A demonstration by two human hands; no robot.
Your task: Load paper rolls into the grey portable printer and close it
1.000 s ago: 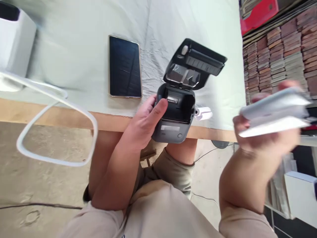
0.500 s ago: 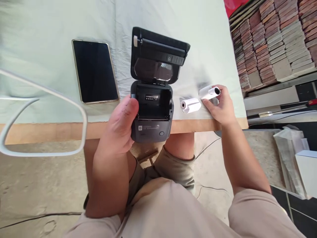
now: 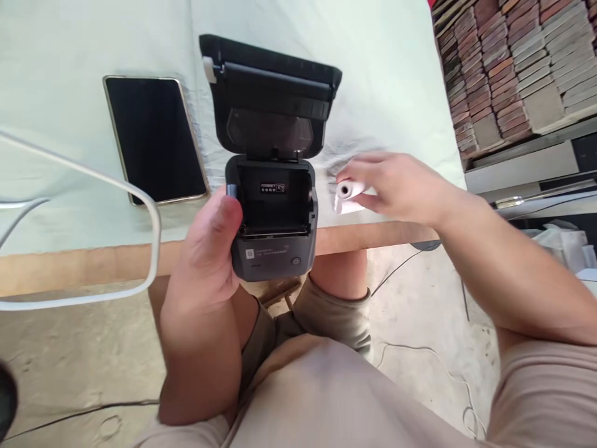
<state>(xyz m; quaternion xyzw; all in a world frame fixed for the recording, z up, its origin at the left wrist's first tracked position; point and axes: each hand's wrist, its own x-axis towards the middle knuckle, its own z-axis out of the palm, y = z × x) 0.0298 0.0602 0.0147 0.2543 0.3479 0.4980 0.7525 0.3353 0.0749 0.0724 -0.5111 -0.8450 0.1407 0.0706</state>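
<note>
A dark grey portable label printer (image 3: 275, 252) is gripped in my left hand (image 3: 205, 249), the thumb pressed along its left side. Its lid (image 3: 275, 81) stands raised, and the paper bay inside holds no roll. To the right, my right hand (image 3: 387, 183) closes around a small white paper roll (image 3: 349, 194), fingers above and thumb below. The roll's hollow core end faces the printer, and a loose flap of paper shows under it. Only one roll is visible; my hand covers the area behind it.
A tablet (image 3: 156, 137) with a dark screen lies on the pale tablecloth (image 3: 382, 74) to the left. A white looped tube or cable (image 3: 153, 249) crosses the table's wooden edge (image 3: 84, 267). Stacked bricks (image 3: 504, 68) stand beyond the table at right.
My right hand has moved left from the farther roll and now grasps the roll nearer the printer. My left hand and the open printer look slightly larger and shifted left in view.
</note>
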